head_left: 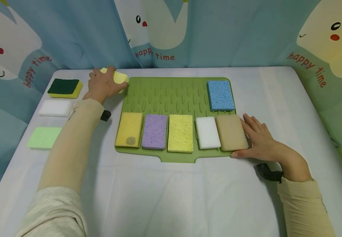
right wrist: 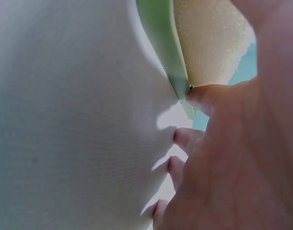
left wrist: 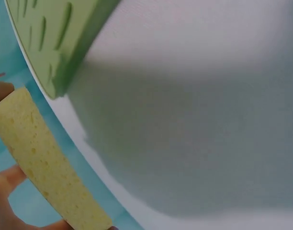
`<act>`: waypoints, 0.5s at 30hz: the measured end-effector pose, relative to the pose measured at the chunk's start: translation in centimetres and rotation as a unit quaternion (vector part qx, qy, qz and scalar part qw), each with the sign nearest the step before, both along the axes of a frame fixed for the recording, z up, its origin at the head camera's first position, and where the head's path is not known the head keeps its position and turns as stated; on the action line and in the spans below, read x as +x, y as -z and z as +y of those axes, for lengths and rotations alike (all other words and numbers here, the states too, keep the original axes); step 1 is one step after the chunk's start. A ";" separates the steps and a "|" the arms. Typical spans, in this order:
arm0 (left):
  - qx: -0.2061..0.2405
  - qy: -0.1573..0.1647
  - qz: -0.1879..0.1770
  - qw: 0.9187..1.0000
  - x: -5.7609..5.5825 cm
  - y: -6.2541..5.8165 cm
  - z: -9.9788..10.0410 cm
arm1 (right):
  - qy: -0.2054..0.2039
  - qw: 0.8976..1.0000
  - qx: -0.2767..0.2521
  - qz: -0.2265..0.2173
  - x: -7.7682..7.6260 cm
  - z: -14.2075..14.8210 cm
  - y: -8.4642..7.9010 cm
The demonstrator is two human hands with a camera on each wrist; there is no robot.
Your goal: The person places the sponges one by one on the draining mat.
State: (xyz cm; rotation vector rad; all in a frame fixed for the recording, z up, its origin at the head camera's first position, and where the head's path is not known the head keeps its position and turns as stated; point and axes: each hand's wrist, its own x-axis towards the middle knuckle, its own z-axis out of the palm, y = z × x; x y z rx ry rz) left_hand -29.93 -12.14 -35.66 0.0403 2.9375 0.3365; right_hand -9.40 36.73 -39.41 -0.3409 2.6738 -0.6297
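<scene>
My left hand point(head_left: 102, 85) grips a pale yellow sponge point(head_left: 120, 78) just beyond the far left corner of the green mat point(head_left: 165, 93). In the left wrist view the pale yellow sponge point(left wrist: 50, 163) is held by its edges, raised off the table. My right hand point(head_left: 261, 141) lies with spread fingers at the mat's near right corner, beside a tan sponge point(head_left: 232, 133). Its fingertips touch the tablecloth and the mat's rim in the right wrist view. Along the mat's near side lie a yellow sponge point(head_left: 128, 128), a purple one point(head_left: 154, 131), a speckled yellow one point(head_left: 181, 133) and a white one point(head_left: 208, 132).
A blue sponge point(head_left: 221, 95) sits at the mat's far right. Left of the mat are a green-topped yellow scrub sponge point(head_left: 65, 88), a white block point(head_left: 56, 108) and a light green sponge point(head_left: 44, 137). A patterned curtain point(head_left: 233, 36) hangs behind the table.
</scene>
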 end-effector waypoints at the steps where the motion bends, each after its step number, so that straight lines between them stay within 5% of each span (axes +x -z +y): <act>1: 0.001 0.007 0.000 1.000 0.0 -0.1 0.2 | 0.000 1.000 0.001 0.000 0.0 0.0 0.0; 15: 0.026 0.066 0.033 0.997 0.5 -0.8 2.4 | -0.001 1.000 0.006 0.006 0.0 0.0 0.1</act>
